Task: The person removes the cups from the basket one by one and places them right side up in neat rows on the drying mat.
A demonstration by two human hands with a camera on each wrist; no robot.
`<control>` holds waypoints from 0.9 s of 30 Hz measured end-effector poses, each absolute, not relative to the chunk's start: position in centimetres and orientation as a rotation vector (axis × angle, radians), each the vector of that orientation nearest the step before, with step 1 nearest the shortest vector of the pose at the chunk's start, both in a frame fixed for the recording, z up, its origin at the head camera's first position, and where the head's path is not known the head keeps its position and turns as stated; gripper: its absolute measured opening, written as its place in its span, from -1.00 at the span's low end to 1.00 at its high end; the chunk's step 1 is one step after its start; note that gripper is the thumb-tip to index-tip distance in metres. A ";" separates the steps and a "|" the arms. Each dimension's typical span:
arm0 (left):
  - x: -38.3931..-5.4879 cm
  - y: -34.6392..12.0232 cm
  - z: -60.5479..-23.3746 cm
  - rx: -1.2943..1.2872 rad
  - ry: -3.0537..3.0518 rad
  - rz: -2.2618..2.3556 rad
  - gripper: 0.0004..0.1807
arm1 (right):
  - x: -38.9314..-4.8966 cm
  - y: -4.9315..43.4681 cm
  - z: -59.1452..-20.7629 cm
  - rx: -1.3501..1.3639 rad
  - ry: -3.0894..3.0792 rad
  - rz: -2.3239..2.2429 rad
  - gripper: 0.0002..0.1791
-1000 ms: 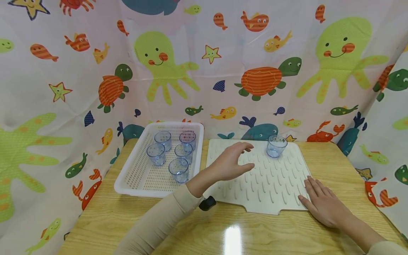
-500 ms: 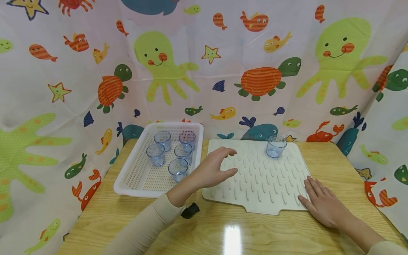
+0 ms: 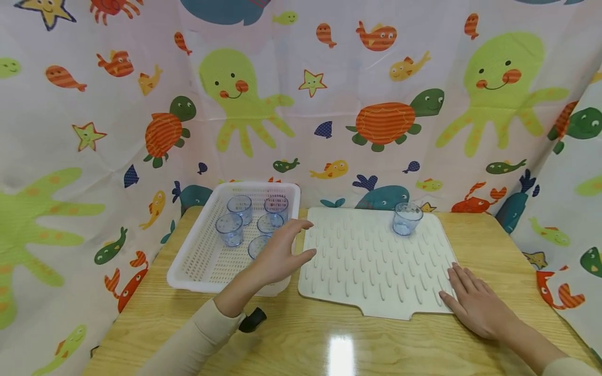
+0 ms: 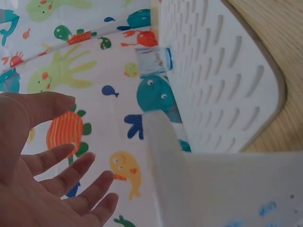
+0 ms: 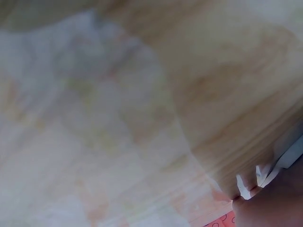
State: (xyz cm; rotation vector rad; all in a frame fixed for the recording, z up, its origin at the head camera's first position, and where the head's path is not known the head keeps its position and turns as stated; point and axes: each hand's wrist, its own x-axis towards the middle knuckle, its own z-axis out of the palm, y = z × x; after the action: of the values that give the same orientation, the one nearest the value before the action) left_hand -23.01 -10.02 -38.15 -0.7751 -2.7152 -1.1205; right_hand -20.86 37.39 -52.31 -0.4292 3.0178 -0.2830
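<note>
My left hand (image 3: 277,256) hovers over the right side of a white plastic basket (image 3: 188,261), thumb and fingers spread apart and holding nothing. Several clear bluish glasses stand in the basket; the nearest glass (image 3: 256,246) is partly covered by this hand. In the left wrist view, the left hand (image 4: 57,165) shows its palm and relaxed fingers beside the basket wall (image 4: 236,184). One glass (image 3: 406,219) stands on the cream ridged draining board (image 3: 362,256), at its back right. My right hand (image 3: 484,305) lies flat on the table, fingertips at the board's right edge.
The wooden table (image 3: 301,339) runs under the basket and board. A curtain (image 3: 329,130) with sea animals hangs behind and along both sides. A dark wrist device (image 3: 253,319) sits at the left cuff. The right wrist view is mostly blurred.
My left hand has moved left, from over the board to over the basket's right side, with fingers apart throughout. My right hand and the glasses have stayed put.
</note>
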 end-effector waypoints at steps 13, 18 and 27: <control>-22.6 -13.1 -39.0 -0.505 -2.767 -1.049 -0.32 | -20.8 37.5 -52.5 -0.428 3.024 -0.295 -0.05; -22.4 -14.3 -39.2 -0.449 -2.785 -1.028 -0.25 | -20.7 37.4 -52.6 -0.427 3.030 -0.289 -0.05; -22.2 -15.7 -39.8 -0.407 -2.796 -1.018 -0.09 | -20.8 37.4 -52.5 -0.421 3.031 -0.284 -0.04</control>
State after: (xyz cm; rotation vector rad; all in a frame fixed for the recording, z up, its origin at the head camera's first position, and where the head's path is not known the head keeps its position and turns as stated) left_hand -22.16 -15.72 -39.83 -0.4069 -2.7960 -1.0184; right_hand -20.78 37.35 -52.53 -0.4215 3.0311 -0.2841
